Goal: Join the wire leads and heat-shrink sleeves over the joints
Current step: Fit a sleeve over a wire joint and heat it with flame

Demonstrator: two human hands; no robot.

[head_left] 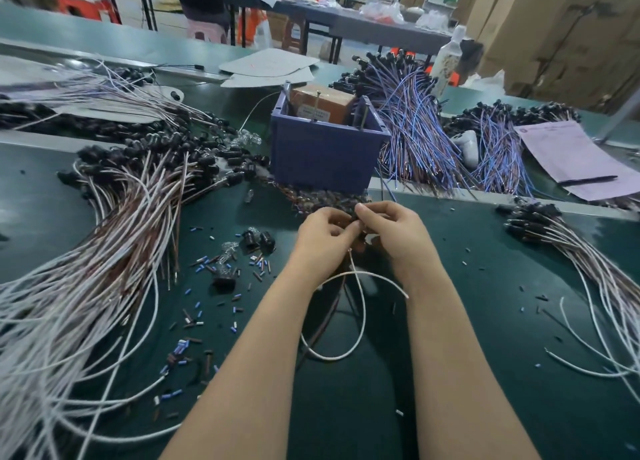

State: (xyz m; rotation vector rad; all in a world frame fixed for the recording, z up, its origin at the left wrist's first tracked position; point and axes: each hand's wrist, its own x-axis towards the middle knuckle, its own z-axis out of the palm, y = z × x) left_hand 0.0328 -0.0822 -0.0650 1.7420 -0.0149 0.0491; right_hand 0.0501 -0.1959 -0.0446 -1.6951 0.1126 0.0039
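My left hand [320,240] and my right hand [391,233] meet above the green table, fingertips pinched together on a small dark part where the wire leads come together. What exactly lies between the fingers is hidden. A white lead [362,307] hangs down from the hands and curls in a loop between my forearms, with a thin brown lead [332,312] beside it. Short sleeve pieces [204,321], blue, brown and white, lie scattered on the table left of my left arm.
A blue plastic bin [325,155] stands just beyond my hands. Big bundles of white and brown wires [104,252] fan out at left, blue wires [412,130] behind the bin, another bundle [568,248] at right. A pink sheet with a pen [575,158] lies far right.
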